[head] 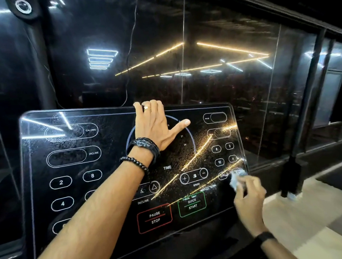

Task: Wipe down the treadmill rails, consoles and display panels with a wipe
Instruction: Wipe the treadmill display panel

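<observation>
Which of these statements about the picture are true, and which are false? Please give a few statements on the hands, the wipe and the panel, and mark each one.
1. The left hand rests on the top of the panel, fingers over its upper edge. True.
2. The right hand holds the wipe at the panel's left edge. False: it is at the right edge, near the small number buttons.
3. The wipe covers the PAUSE STOP button. False: that button is uncovered, left of the wipe.
4. The left hand wears a ring. True.
</observation>
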`<state>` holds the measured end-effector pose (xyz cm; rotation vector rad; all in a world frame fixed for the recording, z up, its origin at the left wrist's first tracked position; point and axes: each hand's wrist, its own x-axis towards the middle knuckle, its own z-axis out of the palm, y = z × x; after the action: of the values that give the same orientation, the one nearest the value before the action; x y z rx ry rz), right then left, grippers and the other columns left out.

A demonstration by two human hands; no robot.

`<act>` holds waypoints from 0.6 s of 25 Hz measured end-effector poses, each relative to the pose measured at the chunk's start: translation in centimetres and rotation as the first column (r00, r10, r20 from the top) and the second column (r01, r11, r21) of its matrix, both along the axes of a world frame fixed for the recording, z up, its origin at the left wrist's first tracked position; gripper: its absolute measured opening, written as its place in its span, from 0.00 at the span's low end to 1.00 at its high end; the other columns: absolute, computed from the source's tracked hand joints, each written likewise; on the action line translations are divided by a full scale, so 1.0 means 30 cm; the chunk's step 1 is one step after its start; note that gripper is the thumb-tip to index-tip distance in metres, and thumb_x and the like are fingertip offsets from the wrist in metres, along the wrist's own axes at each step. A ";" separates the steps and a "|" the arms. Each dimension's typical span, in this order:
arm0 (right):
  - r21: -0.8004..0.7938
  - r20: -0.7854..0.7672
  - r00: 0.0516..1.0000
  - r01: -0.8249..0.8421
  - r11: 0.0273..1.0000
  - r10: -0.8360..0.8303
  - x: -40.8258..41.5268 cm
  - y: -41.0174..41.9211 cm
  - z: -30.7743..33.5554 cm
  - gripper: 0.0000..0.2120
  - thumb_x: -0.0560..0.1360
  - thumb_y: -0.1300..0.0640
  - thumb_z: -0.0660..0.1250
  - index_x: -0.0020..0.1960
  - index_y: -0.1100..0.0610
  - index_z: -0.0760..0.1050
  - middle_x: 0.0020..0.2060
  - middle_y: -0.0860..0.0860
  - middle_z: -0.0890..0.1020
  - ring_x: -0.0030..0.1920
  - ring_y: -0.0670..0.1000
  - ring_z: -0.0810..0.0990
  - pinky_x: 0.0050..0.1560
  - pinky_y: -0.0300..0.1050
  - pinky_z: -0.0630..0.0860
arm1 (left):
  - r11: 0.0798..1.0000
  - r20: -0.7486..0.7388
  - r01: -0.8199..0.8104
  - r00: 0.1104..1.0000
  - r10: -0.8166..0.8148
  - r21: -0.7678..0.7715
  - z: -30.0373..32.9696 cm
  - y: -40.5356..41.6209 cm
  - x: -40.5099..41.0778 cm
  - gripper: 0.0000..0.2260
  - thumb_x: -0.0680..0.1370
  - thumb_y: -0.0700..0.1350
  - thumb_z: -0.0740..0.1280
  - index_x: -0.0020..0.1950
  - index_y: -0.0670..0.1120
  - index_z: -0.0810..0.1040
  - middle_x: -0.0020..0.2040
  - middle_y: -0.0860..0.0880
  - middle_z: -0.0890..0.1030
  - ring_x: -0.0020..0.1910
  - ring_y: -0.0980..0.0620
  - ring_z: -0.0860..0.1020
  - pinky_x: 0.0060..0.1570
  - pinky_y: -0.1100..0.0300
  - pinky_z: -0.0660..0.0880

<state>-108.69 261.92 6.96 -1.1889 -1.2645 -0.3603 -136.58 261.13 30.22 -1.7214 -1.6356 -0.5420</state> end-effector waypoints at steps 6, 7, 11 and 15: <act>-0.135 -0.211 0.969 0.102 0.986 -0.129 0.075 -0.035 -0.042 0.13 0.73 0.56 0.58 0.46 0.60 0.80 0.44 0.55 0.79 0.43 0.56 0.77 0.51 0.54 0.74 | 1.000 0.001 -0.022 1.000 0.022 0.001 -0.002 -0.002 0.007 0.50 0.72 0.75 0.28 0.61 0.39 0.72 0.57 0.41 0.75 0.60 0.39 0.72 0.67 0.40 0.63; -0.117 -0.177 0.980 0.076 0.990 -0.096 0.020 -0.054 -0.032 0.13 0.74 0.56 0.58 0.46 0.60 0.79 0.44 0.54 0.78 0.43 0.56 0.78 0.50 0.49 0.73 | 1.000 -0.002 -0.024 1.000 0.024 0.005 -0.001 -0.002 0.009 0.51 0.72 0.75 0.28 0.61 0.38 0.72 0.57 0.41 0.75 0.60 0.39 0.72 0.67 0.39 0.63; -0.026 0.228 0.968 -0.101 0.995 0.105 -0.106 -0.184 -0.164 0.09 0.76 0.58 0.60 0.49 0.56 0.78 0.48 0.44 0.74 0.51 0.42 0.73 0.53 0.49 0.69 | 1.000 -0.006 -0.004 1.000 0.004 0.014 0.000 -0.006 -0.002 0.51 0.72 0.75 0.28 0.63 0.39 0.71 0.59 0.41 0.75 0.61 0.40 0.72 0.68 0.40 0.62; -0.136 -0.136 0.988 0.048 0.990 -0.067 0.014 -0.091 -0.100 0.11 0.74 0.54 0.58 0.47 0.55 0.78 0.44 0.51 0.78 0.46 0.54 0.77 0.49 0.65 0.75 | 0.999 -0.019 0.003 1.000 -0.002 0.036 0.005 0.006 -0.009 0.51 0.71 0.76 0.29 0.63 0.39 0.71 0.59 0.42 0.76 0.61 0.40 0.73 0.67 0.41 0.63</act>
<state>-108.27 259.20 3.97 -1.3428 -1.1471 -0.2331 -136.86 261.32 30.35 -1.6978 -1.6014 -0.5515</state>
